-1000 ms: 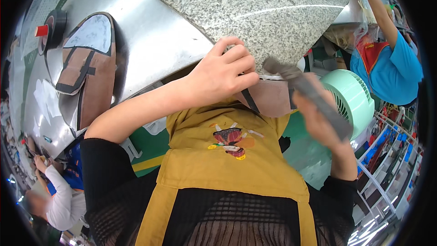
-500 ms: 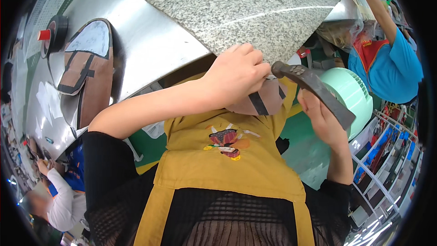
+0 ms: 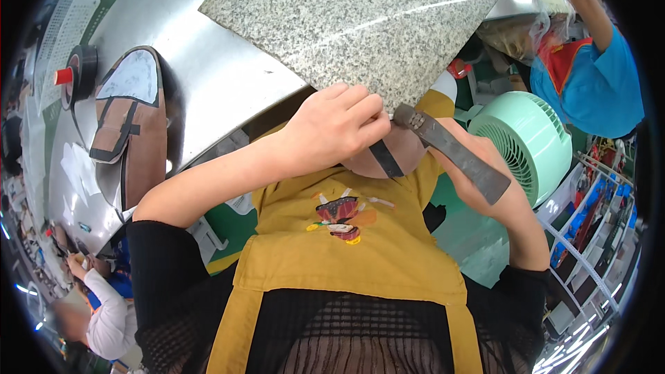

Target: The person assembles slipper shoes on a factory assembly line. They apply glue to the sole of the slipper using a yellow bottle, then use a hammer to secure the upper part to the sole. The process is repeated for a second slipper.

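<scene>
My left hand [image 3: 336, 125] is closed, with fingers curled over the upper edge of a brown leather piece [image 3: 409, 149] that has a black strip across it. This piece sits at the near corner of a speckled stone slab [image 3: 360, 21], just above my lap. In my right hand [image 3: 485, 166] is a hammer [image 3: 460, 163] with a dark metal head. One end of the head is right beside my left fingertips; whether it touches the leather I cannot tell. The hammer's handle is mostly hidden by my hand.
On the metal table [image 3: 215, 76] at left lie a brown leather upper [image 3: 145, 138] with black strips and a black tape roll [image 3: 84, 73]. A mint-green fan [image 3: 530, 142] stands right of my right hand. One person [image 3: 589, 90] is at far right, another [image 3: 107, 312] at lower left.
The hammer and my right hand have moved left and slightly down, the hammer end staying by my left fingers. My left hand has shifted a little left. The whole view has shifted slightly.
</scene>
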{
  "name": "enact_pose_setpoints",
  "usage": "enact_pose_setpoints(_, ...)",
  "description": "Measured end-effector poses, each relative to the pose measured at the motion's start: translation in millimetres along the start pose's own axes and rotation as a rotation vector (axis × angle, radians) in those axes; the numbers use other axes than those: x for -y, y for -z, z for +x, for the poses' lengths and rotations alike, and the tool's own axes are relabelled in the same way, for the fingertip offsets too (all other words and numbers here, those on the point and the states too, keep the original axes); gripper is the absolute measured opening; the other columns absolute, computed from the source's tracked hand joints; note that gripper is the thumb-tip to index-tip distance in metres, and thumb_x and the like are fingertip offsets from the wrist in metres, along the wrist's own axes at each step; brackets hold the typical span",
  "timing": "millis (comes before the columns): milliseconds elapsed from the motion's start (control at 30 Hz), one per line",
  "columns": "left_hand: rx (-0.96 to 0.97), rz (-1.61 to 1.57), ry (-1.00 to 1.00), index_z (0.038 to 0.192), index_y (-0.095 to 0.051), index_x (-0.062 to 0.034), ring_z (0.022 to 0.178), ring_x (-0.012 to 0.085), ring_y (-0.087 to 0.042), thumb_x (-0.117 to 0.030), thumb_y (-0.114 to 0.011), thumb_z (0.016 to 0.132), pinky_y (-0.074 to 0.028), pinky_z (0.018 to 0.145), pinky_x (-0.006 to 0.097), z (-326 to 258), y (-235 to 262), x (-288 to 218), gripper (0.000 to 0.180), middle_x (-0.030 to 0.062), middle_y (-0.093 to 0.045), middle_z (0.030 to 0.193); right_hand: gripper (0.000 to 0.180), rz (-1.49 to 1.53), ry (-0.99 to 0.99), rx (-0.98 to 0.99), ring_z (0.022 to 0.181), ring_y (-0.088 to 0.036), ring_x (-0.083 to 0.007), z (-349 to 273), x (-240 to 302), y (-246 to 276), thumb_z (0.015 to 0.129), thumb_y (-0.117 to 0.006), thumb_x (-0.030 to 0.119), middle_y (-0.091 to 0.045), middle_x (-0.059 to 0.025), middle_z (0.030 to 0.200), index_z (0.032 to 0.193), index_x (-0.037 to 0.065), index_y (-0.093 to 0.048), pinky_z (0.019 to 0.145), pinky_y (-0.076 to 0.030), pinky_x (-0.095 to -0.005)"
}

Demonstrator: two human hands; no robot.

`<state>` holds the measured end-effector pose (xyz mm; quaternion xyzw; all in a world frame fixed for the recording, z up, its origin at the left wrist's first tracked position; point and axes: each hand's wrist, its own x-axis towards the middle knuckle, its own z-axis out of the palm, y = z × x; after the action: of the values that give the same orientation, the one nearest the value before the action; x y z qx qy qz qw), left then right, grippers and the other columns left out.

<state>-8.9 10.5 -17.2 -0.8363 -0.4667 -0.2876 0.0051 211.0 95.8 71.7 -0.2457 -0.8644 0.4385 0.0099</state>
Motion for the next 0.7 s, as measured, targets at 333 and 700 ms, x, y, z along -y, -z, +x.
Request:
enact_pose_setpoints(333, 0.019, -0.159, 0.146, 0.093, -0.063, -0.0139, 0.088, 0.0187, -0.052, -0.015, -0.065, 0.065, -0.04, 0.083, 0.037, -3.0, 8.5, 7.2, 0.027, -0.0013, -0.055, 0.088, 0.044, -0.116, -0.099, 0.13, 0.081, -0.061, -0.0382, 6.3, 8.3, 2.5, 0.077, -0.058, 0.004, -0.06, -0.0174, 0.09, 0.119, 0.004, -0.045, 0.066, -0.049, -0.0412)
enact_pose_setpoints(700, 0.028, -0.132, 0.093, 0.093, -0.063, -0.0115, 0.089, 0.0188, -0.052, -0.012, -0.063, 0.068, -0.04, 0.09, 0.039, -6.2, 13.6, 11.5, 0.024, 0.0001, -0.054, 0.087, 0.045, -0.18, -0.053, 0.153, 0.081, -0.061, -0.0372, 5.1, 11.8, -1.9, 0.081, -0.056, 0.004, -0.061, -0.0163, 0.092, 0.125, 0.004, -0.043, 0.065, -0.049, -0.0398)
